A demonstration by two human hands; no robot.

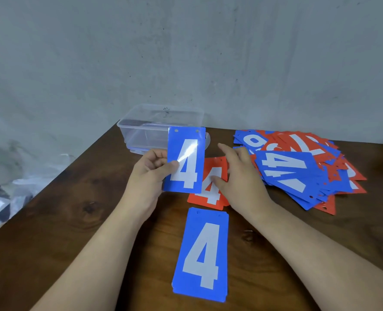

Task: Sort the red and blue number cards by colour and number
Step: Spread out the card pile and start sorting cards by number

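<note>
grey plaster wall [186, 52] backs a dark wooden table [73, 209]. on its right side spreads a loose heap of red and blue number cards [298, 167], with a clear plastic box [145, 131] at the back. a flat blue 4 card [200, 254] lies nearest, long axis pointing away, digit upright. the left hand [150, 171] pinches a raised blue 4 card [186, 160] upright by its left edge. the right hand [240, 176], fingers loosely spread, rests its thumb on a red 4 card [213, 194], tilted slightly.
</note>
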